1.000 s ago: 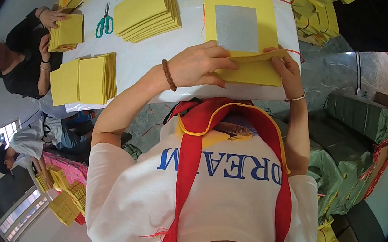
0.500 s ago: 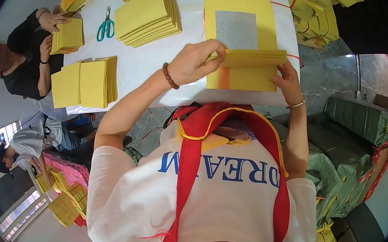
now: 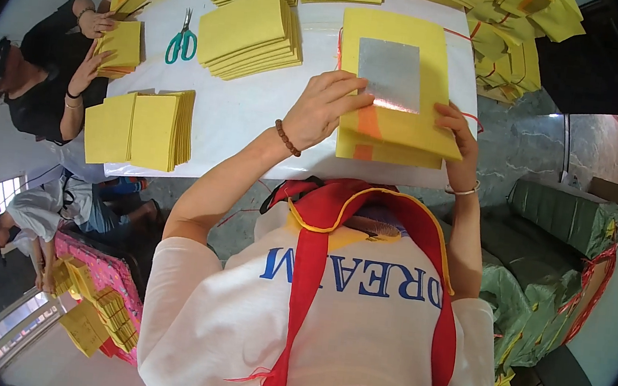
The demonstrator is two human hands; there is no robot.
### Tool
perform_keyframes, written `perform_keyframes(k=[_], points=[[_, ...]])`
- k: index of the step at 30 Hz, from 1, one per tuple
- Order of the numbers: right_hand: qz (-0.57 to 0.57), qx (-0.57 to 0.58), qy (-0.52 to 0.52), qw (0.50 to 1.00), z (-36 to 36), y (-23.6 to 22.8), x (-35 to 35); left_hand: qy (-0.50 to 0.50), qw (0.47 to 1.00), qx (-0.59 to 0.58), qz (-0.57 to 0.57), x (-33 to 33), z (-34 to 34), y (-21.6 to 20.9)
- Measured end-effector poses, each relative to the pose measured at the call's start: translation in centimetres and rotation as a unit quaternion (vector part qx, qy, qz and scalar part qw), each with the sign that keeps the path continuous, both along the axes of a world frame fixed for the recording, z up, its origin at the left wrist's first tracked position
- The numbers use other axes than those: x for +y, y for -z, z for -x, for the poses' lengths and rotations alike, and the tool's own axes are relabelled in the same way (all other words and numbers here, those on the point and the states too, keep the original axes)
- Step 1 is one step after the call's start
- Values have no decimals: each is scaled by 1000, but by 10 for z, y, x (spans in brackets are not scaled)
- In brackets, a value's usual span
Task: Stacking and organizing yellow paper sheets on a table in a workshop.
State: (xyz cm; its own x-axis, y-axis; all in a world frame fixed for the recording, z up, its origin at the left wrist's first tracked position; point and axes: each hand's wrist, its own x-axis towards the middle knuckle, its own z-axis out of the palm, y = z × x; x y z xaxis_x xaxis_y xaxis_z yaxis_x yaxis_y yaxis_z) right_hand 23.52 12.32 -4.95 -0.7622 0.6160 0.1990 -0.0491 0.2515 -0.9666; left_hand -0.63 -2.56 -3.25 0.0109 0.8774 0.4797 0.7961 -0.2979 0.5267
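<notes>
A stack of yellow paper sheets (image 3: 396, 28) lies in front of me on the white-covered table. A silver foil square (image 3: 389, 69) sits on its top sheet, and an orange patch (image 3: 369, 120) shows below the foil at the left. My left hand (image 3: 326, 107) rests over the stack's left edge, fingers stretched toward the foil's lower left corner. At the lower right, my right hand (image 3: 459, 134) grips the top sheet's edge, fingers on the upper face. That corner of the sheet juts slightly past the sheets beneath it.
Piles of yellow paper (image 3: 247, 33) stand across the table, with teal-handled scissors (image 3: 183, 40) beside them. A co-worker (image 3: 41, 71) handles a yellow stack at the left; another person (image 3: 38, 231) works farther back. Green wrapped bales (image 3: 561, 222) are at the right.
The folded-up flap that both hands held has come down, and the whole foil square now shows. My left hand has loosened from the fold; my right hand has moved slightly lower. The view has shifted a little.
</notes>
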Motion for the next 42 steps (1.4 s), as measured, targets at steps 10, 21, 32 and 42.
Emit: perform_keyframes(k=[10, 21, 32, 42], points=[[-307, -146, -35, 940, -7, -37, -15, 22, 1000, 13, 5, -30, -17, -28], [-26, -129, 176, 976, 36, -38, -13, -152, 879, -415, 179, 11, -10, -15], [58, -120, 170, 976, 44, -27, -7, -170, 819, -500, 224, 13, -7, -26], [29, -161, 191, 968, 44, -26, -6, -52, 996, 71, 1, 42, -18, -73]])
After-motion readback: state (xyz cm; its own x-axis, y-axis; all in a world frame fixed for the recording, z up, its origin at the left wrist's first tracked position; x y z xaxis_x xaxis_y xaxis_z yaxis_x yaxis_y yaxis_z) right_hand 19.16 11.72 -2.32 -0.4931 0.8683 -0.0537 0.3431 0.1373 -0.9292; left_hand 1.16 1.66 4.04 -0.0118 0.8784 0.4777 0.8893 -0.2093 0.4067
